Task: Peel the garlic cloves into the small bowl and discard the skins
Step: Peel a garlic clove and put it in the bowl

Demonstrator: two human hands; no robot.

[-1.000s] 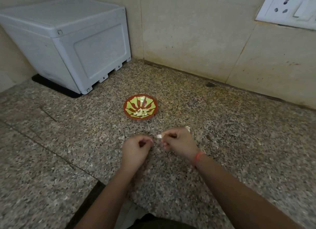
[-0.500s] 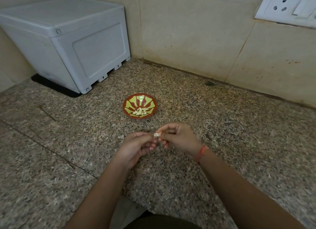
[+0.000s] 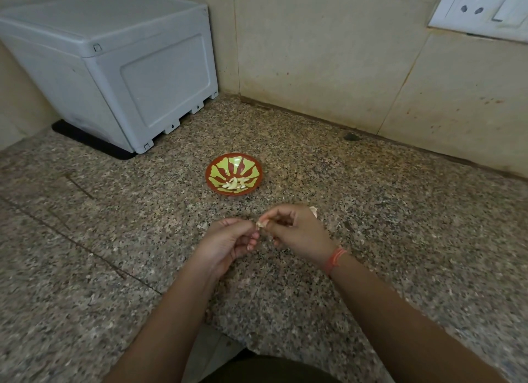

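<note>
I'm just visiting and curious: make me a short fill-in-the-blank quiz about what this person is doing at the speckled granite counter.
1. The small red and green patterned bowl holds peeled ____ cloves.
2. The right hand pinches a small pale clove at its ____.
3. An orange thread band circles the ____ wrist.
4. The grey plastic box stands to the ____ of the bowl.

Missing words: garlic; fingertips; right; left

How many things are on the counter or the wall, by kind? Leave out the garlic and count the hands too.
Small bowl: 1
Grey plastic box: 1
Wall socket plate: 1
Hands: 2, left hand and right hand
Total: 5
</note>
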